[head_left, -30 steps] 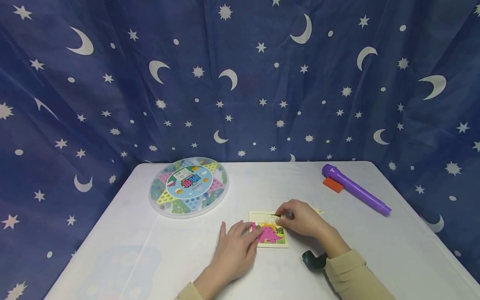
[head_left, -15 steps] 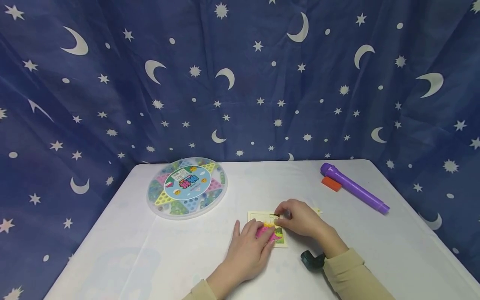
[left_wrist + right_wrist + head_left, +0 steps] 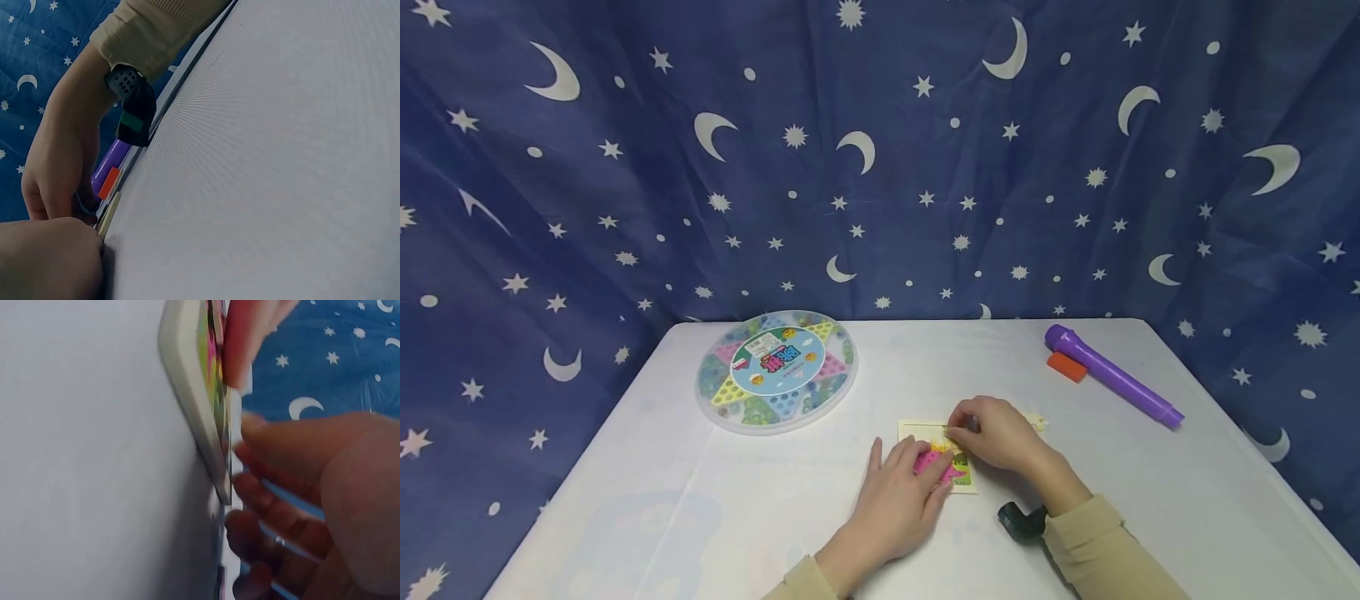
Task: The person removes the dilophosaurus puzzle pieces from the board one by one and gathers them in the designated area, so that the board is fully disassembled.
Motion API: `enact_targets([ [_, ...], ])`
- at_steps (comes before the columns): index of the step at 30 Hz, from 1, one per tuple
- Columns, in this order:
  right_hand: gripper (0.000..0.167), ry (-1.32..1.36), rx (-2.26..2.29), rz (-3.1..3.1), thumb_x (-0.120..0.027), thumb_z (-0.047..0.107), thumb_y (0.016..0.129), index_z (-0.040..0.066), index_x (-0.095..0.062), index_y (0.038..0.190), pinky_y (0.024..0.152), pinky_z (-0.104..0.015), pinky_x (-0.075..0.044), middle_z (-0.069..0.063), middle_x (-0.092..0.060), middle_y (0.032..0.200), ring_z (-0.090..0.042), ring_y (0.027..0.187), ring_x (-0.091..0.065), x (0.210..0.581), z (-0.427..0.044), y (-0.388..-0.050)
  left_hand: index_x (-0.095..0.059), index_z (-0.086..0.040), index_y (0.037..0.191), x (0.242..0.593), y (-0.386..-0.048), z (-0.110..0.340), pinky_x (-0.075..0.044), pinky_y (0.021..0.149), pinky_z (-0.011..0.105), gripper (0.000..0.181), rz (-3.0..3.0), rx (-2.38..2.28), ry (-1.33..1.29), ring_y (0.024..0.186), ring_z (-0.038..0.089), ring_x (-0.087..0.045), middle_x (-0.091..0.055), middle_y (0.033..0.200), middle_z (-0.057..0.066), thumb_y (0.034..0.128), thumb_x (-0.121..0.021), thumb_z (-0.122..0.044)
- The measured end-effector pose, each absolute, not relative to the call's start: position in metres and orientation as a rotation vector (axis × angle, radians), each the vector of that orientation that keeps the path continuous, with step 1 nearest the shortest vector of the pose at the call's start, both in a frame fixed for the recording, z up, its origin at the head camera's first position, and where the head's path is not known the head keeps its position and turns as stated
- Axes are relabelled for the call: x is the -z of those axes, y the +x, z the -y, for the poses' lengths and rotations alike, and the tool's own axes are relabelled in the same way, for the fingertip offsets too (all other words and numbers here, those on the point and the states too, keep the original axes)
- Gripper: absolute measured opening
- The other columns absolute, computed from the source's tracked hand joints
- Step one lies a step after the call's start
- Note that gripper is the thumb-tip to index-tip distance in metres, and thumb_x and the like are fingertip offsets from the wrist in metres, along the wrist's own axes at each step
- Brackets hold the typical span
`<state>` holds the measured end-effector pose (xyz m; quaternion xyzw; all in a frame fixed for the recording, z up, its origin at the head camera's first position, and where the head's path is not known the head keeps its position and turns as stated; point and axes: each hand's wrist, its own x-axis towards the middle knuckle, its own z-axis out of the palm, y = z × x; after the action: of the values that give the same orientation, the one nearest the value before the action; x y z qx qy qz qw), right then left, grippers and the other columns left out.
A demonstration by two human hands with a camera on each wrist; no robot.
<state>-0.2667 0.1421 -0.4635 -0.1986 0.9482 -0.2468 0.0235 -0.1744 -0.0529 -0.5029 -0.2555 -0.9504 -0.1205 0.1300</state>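
Observation:
A small dinosaur jigsaw puzzle (image 3: 966, 477) in a pale wooden frame lies on the white table. My left hand (image 3: 891, 504) rests on its left part, fingers stretched across the pink dinosaur. At the upper right corner, my right hand (image 3: 997, 435) pinches a puzzle piece between thumb and index finger; the fingers mostly cover it. The right wrist view catches the frame's edge (image 3: 194, 394) side-on, with the right thumb (image 3: 281, 440) beside it and a left fingertip (image 3: 240, 350) over the picture. Another pale piece (image 3: 1036, 422) lies behind the right hand.
A round Chinese checkers box (image 3: 778, 417) with marbles sits at the back left. Toward the back right lie a purple toy microphone (image 3: 1112, 377) and an orange block (image 3: 1066, 367). A dark wrist-camera mount (image 3: 1021, 522) sits at the right wrist. A star-and-moon curtain (image 3: 880, 208) hangs behind.
My left hand has slid right, farther over the dinosaur picture, then stayed there. The right hand keeps at the upper right corner, its fingertips shifting slightly left.

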Motion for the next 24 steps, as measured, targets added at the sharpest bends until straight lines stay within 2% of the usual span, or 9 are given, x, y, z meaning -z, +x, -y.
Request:
enact_targets([
  [5, 0.016, -0.533, 0.683, -2.980, -0.079, 0.027, 0.085, 0.020, -0.066, 0.079, 0.064, -0.033, -0.046, 0.006, -0.057, 0.070, -0.015, 0.069, -0.053, 0.457, -0.133, -0.274, -0.058, -0.032, 0.147, 0.502, -0.175, 0.052, -0.026, 0.110, 0.073, 0.045, 2.755, 0.321, -0.736, 0.139, 0.032, -0.045, -0.055, 0.140, 0.007, 0.1076, -0.043, -0.047],
  [10, 0.018, -0.460, 0.575, -2.975, -0.080, 0.028, 0.077, 0.019, -0.064, 0.078, 0.061, -0.033, -0.045, 0.004, -0.057, 0.068, -0.018, 0.067, -0.053, 0.450, -0.124, -0.277, -0.059, -0.031, 0.146, 0.502, -0.174, 0.051, -0.026, 0.111, 0.072, 0.045, 2.776, 0.332, -0.725, 0.140, 0.031, -0.044, -0.055, 0.140, 0.006, 0.1073, -0.044, -0.048],
  [18, 0.014, -0.498, 0.485, -3.016, -0.079, 0.033, 0.077, 0.021, -0.071, 0.078, 0.064, -0.035, -0.049, 0.008, -0.060, 0.070, -0.017, 0.068, -0.053, 0.448, -0.118, -0.274, -0.060, -0.031, 0.145, 0.501, -0.174, 0.052, -0.028, 0.110, 0.073, 0.044, 2.767, 0.323, -0.703, 0.138, 0.030, -0.046, -0.055, 0.139, 0.006, 0.1073, -0.044, -0.048],
  [24, 0.006, -0.574, 0.473, -3.066, -0.078, 0.030, 0.078, 0.024, -0.079, 0.077, 0.065, -0.036, -0.051, 0.013, -0.066, 0.071, -0.013, 0.068, -0.055, 0.447, -0.119, -0.271, -0.059, -0.032, 0.146, 0.501, -0.175, 0.053, -0.027, 0.110, 0.073, 0.045, 2.767, 0.334, -0.704, 0.139, 0.030, -0.045, -0.055, 0.140, 0.006, 0.1072, -0.044, -0.049],
])
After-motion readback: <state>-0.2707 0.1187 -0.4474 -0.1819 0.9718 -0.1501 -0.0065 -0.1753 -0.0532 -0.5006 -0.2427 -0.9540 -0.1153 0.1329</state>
